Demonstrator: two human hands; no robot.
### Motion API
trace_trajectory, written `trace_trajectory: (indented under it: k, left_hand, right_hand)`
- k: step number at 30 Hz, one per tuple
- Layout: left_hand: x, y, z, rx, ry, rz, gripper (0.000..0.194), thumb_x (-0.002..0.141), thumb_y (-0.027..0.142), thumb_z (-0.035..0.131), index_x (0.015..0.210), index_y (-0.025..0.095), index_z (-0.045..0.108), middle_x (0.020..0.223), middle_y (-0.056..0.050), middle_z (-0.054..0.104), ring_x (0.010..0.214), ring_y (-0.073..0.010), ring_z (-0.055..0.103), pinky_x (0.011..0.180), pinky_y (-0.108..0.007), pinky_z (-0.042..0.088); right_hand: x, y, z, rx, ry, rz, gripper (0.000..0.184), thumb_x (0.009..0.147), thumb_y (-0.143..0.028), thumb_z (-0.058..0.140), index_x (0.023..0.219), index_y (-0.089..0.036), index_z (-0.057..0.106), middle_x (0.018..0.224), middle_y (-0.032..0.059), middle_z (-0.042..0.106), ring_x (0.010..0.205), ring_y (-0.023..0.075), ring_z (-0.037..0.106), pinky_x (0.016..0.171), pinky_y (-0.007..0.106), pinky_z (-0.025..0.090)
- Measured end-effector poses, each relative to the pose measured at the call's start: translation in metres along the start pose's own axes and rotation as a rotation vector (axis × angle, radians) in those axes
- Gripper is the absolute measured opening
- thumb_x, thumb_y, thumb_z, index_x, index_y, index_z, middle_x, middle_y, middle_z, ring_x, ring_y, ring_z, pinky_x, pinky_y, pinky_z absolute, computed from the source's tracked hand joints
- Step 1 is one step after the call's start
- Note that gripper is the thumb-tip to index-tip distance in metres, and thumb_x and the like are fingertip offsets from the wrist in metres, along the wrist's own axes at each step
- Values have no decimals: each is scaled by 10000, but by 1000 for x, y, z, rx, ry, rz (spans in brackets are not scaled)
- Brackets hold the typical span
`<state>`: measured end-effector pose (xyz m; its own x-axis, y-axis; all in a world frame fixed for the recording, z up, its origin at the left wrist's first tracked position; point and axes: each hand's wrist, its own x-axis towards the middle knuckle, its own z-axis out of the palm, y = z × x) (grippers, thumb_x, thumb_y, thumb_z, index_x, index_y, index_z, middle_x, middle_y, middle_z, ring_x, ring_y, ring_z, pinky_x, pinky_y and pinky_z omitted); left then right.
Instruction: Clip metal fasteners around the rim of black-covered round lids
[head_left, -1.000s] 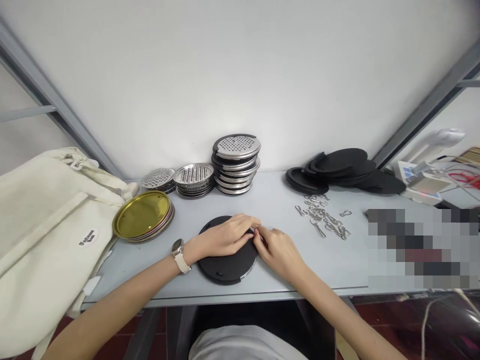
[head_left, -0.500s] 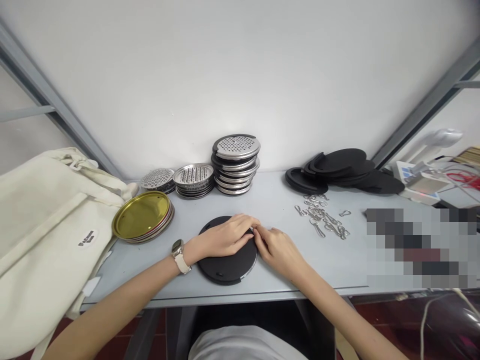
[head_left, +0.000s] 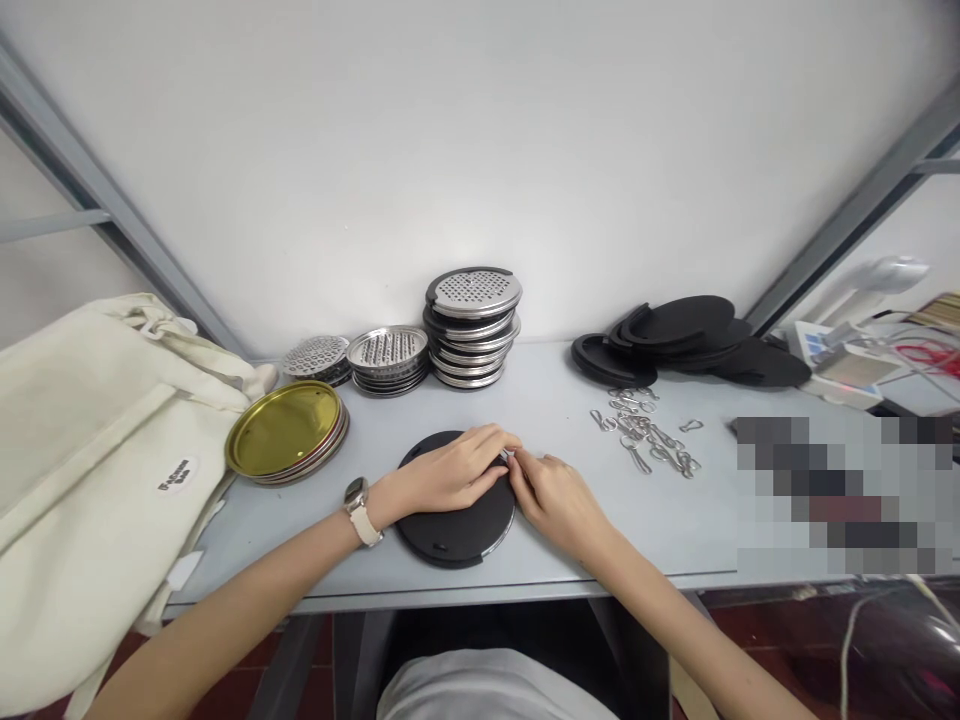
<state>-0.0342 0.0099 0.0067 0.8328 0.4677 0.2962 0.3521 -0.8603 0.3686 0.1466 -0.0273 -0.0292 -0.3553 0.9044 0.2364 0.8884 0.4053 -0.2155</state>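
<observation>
A black round disc (head_left: 454,535) lies flat on the table in front of me, with a small slot and a notched rim at its near side. My left hand (head_left: 461,468), a watch on its wrist, lies across the disc, thumb and fingers closed at the far right rim. My right hand (head_left: 553,492) meets it there, fingertips pinched together. Between the fingertips shows a silver glint of a small metal clip (head_left: 508,455), mostly hidden. To the right is a pile of loose metal snap clips (head_left: 637,428).
Behind stand a tall stack of grater discs in black holders (head_left: 476,292) and lower grater stacks (head_left: 388,350). Gold round lids (head_left: 285,430) and a cream bag (head_left: 97,450) are on the left. Black discs (head_left: 682,325) are heaped at the back right, beside a power strip (head_left: 832,365).
Both hands stay at the disc's right rim almost unmoved. The fingertips have shifted very slightly, and a little more of the silver metal shows between them.
</observation>
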Motion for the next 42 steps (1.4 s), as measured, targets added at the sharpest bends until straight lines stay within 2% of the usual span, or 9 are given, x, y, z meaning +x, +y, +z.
trace_trajectory:
  k: [8, 27, 30, 33, 36, 42]
  left_hand:
    - [0, 2, -2, 6, -13, -5, 299, 921, 126, 406, 1218, 162, 411, 1112, -106, 536, 1069, -206, 519, 966, -368, 445]
    - [0, 3, -2, 40, -6, 12, 283, 922, 122, 388, 1201, 161, 413, 1101, -106, 540, 1059, -207, 528, 964, -370, 451]
    - [0, 3, -1, 32, 16, -14, 284, 914, 133, 406, 1195, 171, 420, 1090, -97, 554, 1050, -208, 539, 946, -371, 459]
    - [0, 1, 2, 37, 95, -55, 279, 891, 162, 458, 1168, 179, 440, 1099, -92, 573, 1055, -219, 547, 935, -387, 456]
    - [1, 1, 4, 86, 166, -98, 267, 863, 196, 502, 1127, 180, 467, 1084, -86, 591, 1043, -234, 552, 926, -409, 438]
    - [2, 2, 3, 150, 153, -118, 232, 852, 217, 507, 1079, 172, 492, 1036, -79, 603, 980, -233, 556, 884, -396, 428]
  right_hand:
    - [-1, -1, 0, 0, 12, 26, 300, 988, -226, 278, 905, -153, 557, 614, 35, 652, 565, 185, 603, 556, 267, 303]
    - [-1, 1, 0, 45, 50, 111, 269, 979, -225, 284, 872, -170, 525, 580, 19, 604, 506, 171, 561, 489, 243, 292]
    - [0, 2, 1, 20, 56, 40, 282, 981, -223, 274, 890, -167, 535, 587, 25, 611, 516, 175, 564, 508, 251, 293]
    - [0, 3, 3, -4, 44, -53, 303, 980, -207, 256, 845, -172, 525, 595, 32, 614, 531, 178, 560, 535, 263, 295]
    - [0, 3, 3, -16, 33, -81, 311, 981, -200, 252, 794, -181, 500, 591, 32, 609, 543, 179, 551, 549, 269, 291]
    - [1, 3, 3, -26, 21, -88, 297, 981, -192, 263, 793, -181, 491, 610, 33, 617, 559, 176, 551, 565, 269, 290]
